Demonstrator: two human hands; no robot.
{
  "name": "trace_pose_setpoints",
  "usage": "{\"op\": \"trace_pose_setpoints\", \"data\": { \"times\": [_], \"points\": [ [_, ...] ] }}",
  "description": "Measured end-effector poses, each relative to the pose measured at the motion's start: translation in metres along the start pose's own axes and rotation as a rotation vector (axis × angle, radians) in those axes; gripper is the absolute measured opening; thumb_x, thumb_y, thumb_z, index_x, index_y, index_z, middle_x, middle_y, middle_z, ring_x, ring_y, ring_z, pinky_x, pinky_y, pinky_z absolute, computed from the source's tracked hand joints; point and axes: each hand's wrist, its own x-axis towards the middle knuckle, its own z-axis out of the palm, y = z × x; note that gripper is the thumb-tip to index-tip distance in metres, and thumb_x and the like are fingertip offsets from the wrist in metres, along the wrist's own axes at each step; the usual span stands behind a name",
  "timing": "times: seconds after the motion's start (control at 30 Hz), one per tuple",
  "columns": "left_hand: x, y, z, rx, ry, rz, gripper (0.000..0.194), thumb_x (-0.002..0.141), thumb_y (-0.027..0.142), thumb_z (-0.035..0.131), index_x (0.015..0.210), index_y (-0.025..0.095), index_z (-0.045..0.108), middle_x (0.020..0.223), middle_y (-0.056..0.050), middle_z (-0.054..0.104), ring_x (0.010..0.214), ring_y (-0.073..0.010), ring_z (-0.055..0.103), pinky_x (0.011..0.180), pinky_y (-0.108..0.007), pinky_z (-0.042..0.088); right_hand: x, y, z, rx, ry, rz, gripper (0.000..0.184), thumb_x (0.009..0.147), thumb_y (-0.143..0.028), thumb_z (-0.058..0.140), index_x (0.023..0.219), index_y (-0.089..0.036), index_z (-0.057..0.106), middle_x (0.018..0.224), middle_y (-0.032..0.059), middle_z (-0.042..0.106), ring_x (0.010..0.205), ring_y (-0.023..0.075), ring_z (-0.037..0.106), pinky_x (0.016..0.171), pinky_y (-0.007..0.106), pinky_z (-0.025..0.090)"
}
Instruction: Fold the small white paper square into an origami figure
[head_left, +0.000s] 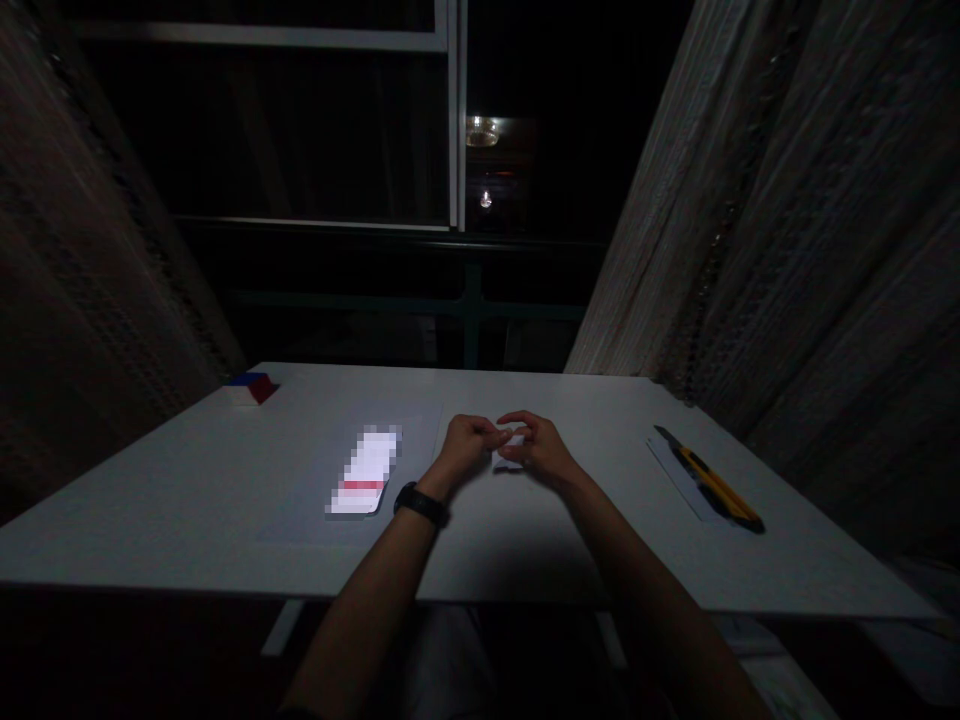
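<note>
A small piece of white paper is between my two hands, just above the middle of the white table. My left hand, with a dark watch on its wrist, pinches the paper's left side. On the other side my right hand grips it with thumb and bent fingers. Fine folds in the paper are too dark to make out. Left of my hands lies a lit phone, its screen blurred out, on a pale sheet.
A yellow and black utility knife rests on a white strip at the right. At the far left corner sits a small red, blue and white block. Curtains hang on both sides of a dark window.
</note>
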Motion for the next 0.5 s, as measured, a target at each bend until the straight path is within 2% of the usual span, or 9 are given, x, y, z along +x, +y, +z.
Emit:
{"op": "trace_pose_setpoints", "data": {
  "times": [0.17,0.3,0.5],
  "points": [
    [-0.0017,0.0026,0.0002,0.029,0.003,0.012,0.032,0.058,0.042,0.07,0.056,0.011,0.065,0.051,-0.001,0.055,0.049,-0.0089,0.043,0.048,-0.022,0.031,0.001,-0.0008,-0.0024,0.039,0.046,0.0,0.046,0.05,-0.023,0.075,0.092,-0.017,0.058,0.048,-0.0081,0.051,0.041,0.0074,0.045,0.041,0.021,0.034],
    [-0.0026,0.004,-0.0005,0.056,-0.057,-0.011,0.039,0.062,0.049,0.066,0.053,0.011,0.064,0.046,0.0,0.05,0.046,-0.0078,0.04,0.047,-0.023,0.029,0.0016,-0.0027,-0.0063,0.059,0.069,0.003,0.048,0.049,-0.022,0.076,0.094,-0.018,0.058,0.045,-0.01,0.046,0.039,0.0065,0.042,0.039,0.02,0.031],
    [-0.0026,0.0046,0.0002,0.026,-0.058,0.007,0.041,0.064,0.05,0.063,0.051,0.012,0.058,0.048,0.001,0.05,0.047,-0.0076,0.041,0.049,-0.022,0.029,-0.0004,-0.0064,-0.0079,0.095,0.042,0.002,0.05,0.051,-0.023,0.077,0.097,-0.019,0.058,0.048,-0.0089,0.049,0.042,0.0083,0.048,0.042,0.021,0.035]
  ]
}}
